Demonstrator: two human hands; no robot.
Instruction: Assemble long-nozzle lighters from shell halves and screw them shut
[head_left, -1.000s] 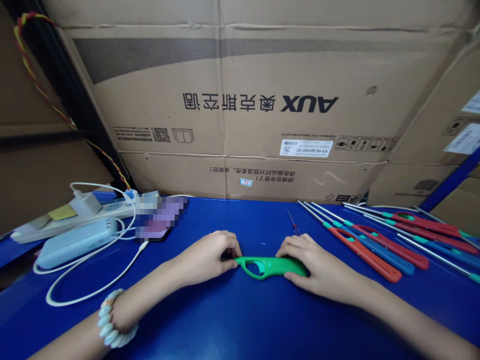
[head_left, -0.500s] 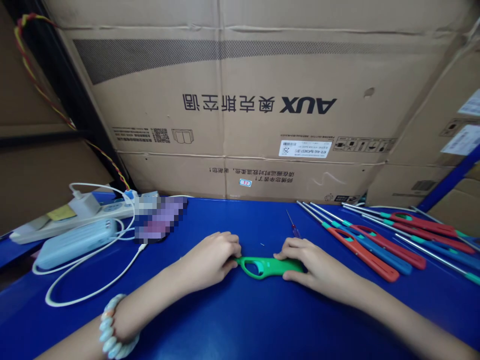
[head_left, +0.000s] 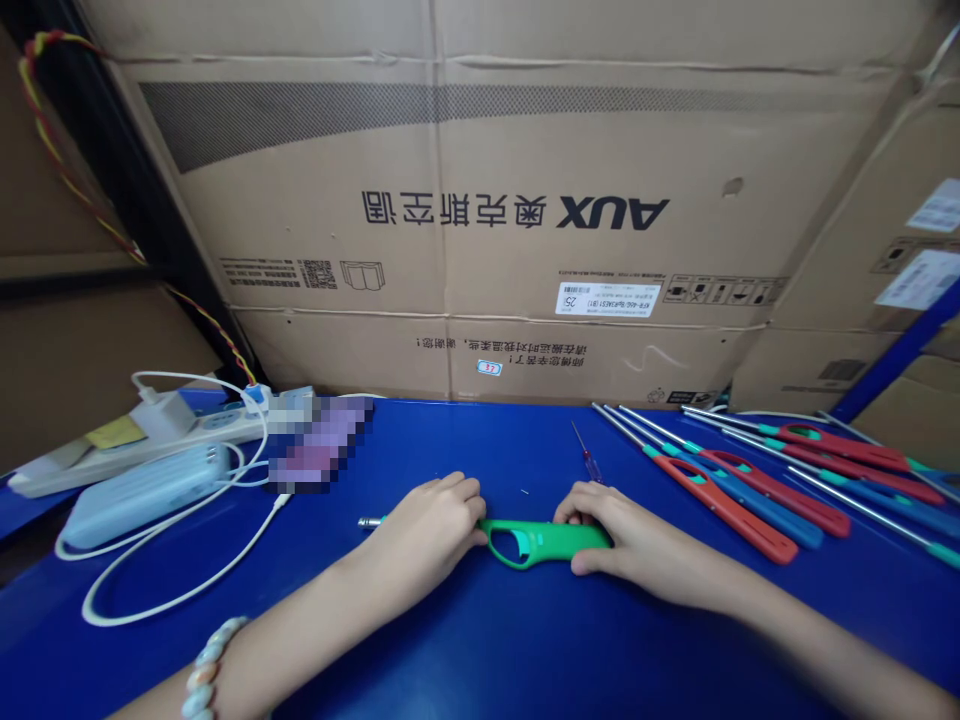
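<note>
A green long-reach lighter (head_left: pixel 536 541) lies flat on the blue table (head_left: pixel 480 640), its handle pointing right. My left hand (head_left: pixel 431 525) is closed over the front of the handle and the metal tube, whose tip (head_left: pixel 367 522) sticks out to the left of the hand. My right hand (head_left: pixel 626 530) grips the rear end of the green handle, thumb underneath and fingers curled over it.
Several red and blue lighters with metal tubes (head_left: pixel 750 485) lie at the right. A small red-handled screwdriver (head_left: pixel 585 452) lies behind my right hand. A power strip (head_left: pixel 150 435), a power bank (head_left: pixel 142 490) and a white cable (head_left: pixel 172 590) sit at the left. Cardboard boxes (head_left: pixel 480 220) stand behind.
The metal tube tip now shows to the left of my left hand, where it was hidden before. Both hands stay on the green lighter.
</note>
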